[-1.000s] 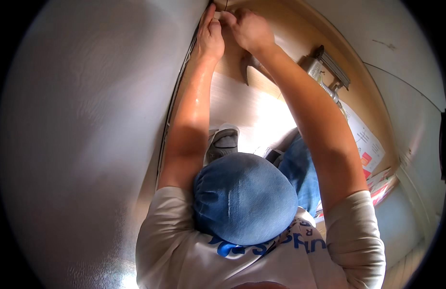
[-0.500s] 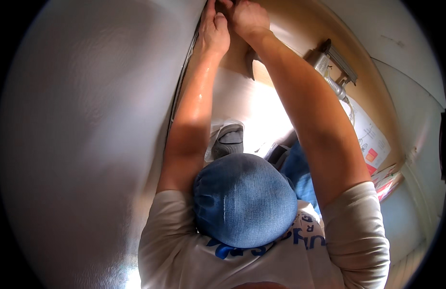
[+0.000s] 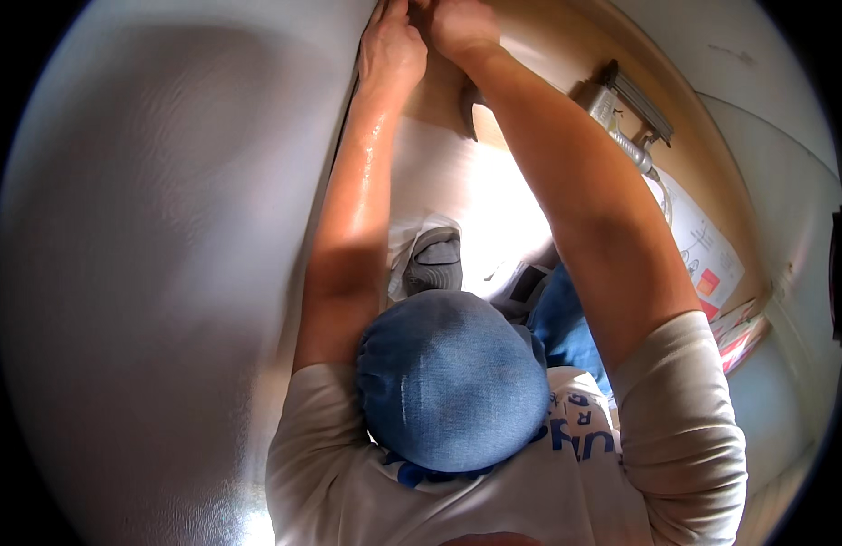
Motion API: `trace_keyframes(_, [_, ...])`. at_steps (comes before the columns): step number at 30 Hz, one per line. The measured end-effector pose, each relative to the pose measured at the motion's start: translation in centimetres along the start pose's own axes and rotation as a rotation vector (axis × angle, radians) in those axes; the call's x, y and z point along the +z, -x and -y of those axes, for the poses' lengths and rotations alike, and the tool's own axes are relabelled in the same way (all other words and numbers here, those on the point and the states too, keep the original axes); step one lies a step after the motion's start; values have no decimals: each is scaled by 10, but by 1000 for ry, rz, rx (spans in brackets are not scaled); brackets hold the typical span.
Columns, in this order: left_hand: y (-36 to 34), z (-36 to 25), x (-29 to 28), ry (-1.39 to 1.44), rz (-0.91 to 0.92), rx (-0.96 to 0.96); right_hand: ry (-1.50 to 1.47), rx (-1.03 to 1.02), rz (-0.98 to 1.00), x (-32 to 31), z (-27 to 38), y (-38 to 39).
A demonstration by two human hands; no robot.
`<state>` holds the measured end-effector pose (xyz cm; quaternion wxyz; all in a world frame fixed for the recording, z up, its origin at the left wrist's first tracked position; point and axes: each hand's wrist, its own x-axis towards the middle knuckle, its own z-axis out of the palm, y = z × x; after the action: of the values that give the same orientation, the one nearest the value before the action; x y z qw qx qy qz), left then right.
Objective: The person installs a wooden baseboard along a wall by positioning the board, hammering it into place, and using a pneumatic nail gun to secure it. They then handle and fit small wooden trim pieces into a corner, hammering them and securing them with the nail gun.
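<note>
At the top edge of the head view, my left hand (image 3: 392, 53) is against the long edge of a large glossy grey-white panel (image 3: 157, 209). Its fingers are bent and held together, with the tips cut off by the frame. Close beside it on the right, my right hand (image 3: 463, 29) is curled closed, its fingertips out of the picture too. Whatever the two hands grip between them is hidden. Below the right wrist, a dark curved edge with a pale face (image 3: 484, 126) shows beside my forearm.
A silver air stapler or nailer (image 3: 612, 105) with a hose lies on the tan surface right of my right forearm. Printed sheets (image 3: 705, 241) lie below it. My jeans-clad knee (image 3: 453, 382) rises between my arms, above a grey shoe (image 3: 434, 262) in clear plastic. A pale curved wall bounds the right.
Both hands have shifted slightly up and to the left, and the left hand's fingers look more bent. A larger shadow now falls on the panel's upper part.
</note>
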<state>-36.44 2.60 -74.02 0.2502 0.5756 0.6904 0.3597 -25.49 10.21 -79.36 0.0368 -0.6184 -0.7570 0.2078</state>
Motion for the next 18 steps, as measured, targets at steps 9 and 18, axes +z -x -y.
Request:
trace_keyframes(9, [-9, -10, 9, 15, -111, -97, -88, 1, -6, -8, 10, 9])
trace_keyframes(18, [-13, -19, 20, 19, -284, -90, -117, -117, -139, 14, 1, 7])
